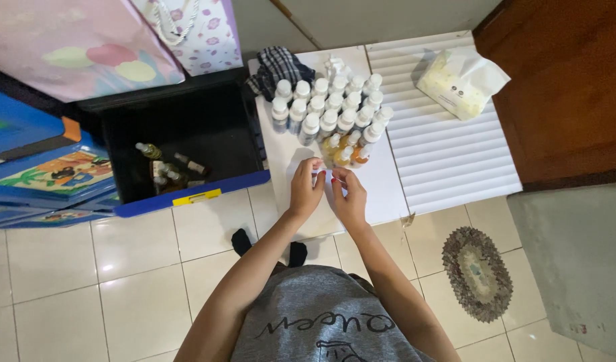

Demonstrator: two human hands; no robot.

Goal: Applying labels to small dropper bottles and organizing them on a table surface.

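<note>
White board (301,161) on tiled floor; white-capped bottles (331,110) clustered far, tissue pack (461,82) far right. I see my left hand (306,189) and right hand (349,198) meeting, fingertips pinching something too small to identify.

Both arms reached forward from the near edge toward the far side, forearms bare and converging. Left hand (306,190) sat left of centre, palm down, fingers curled in, thumb and forefinger tips pinched together at its far right corner. Right hand (350,196) lay just beside it, slightly nearer, fingers bent, its fingertips angled toward the left hand's. Fingertips of both nearly met. Wrists straight, elbows bent outward.
</note>
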